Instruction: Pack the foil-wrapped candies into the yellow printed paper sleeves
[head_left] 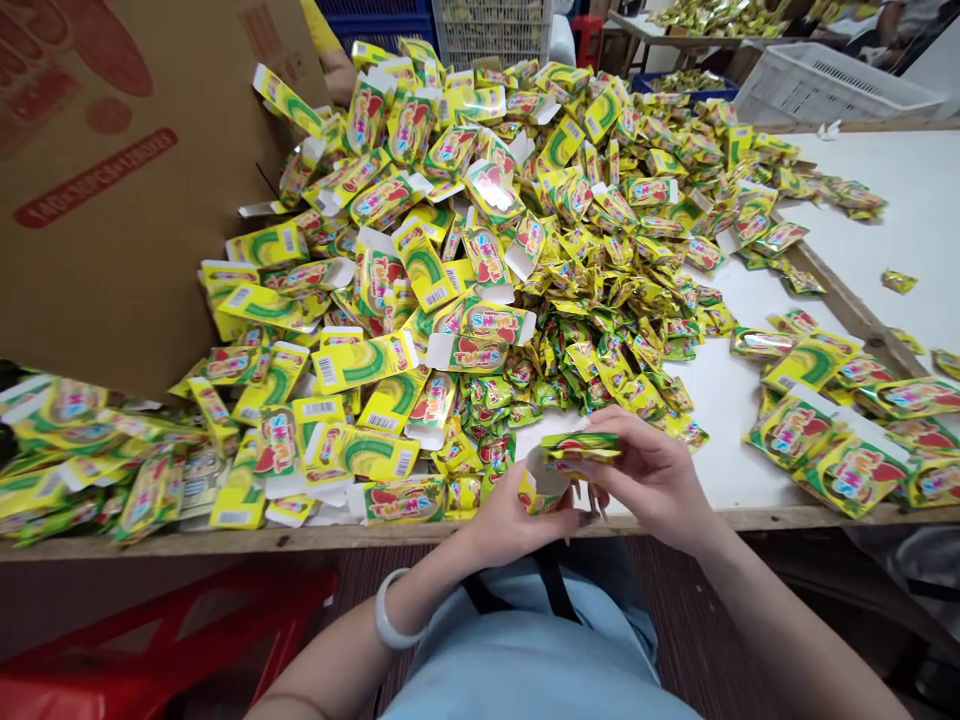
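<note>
Close to the table's front edge, my left hand [517, 520] is wrapped round a small yellow candy box [541, 485] whose white flap stands up. My right hand [649, 475] pinches a few candy packets [581, 447], green and yellow, right above that box. Its fingertips nearly meet those of my left hand. Behind both hands spreads a heap of loose candy packets [600, 300]. Printed "TWINS" boxes [480, 352], many with flaps open, pile up to the left and behind.
A large brown carton [135, 190] leans over the table on the left. Filled boxes [847, 455] sit at the right. A wooden strip [847, 290] divides the white tabletop. Red stool [172, 640] below left; white crate [832, 85] at the back. Another person's arm [337, 75] shows behind the carton.
</note>
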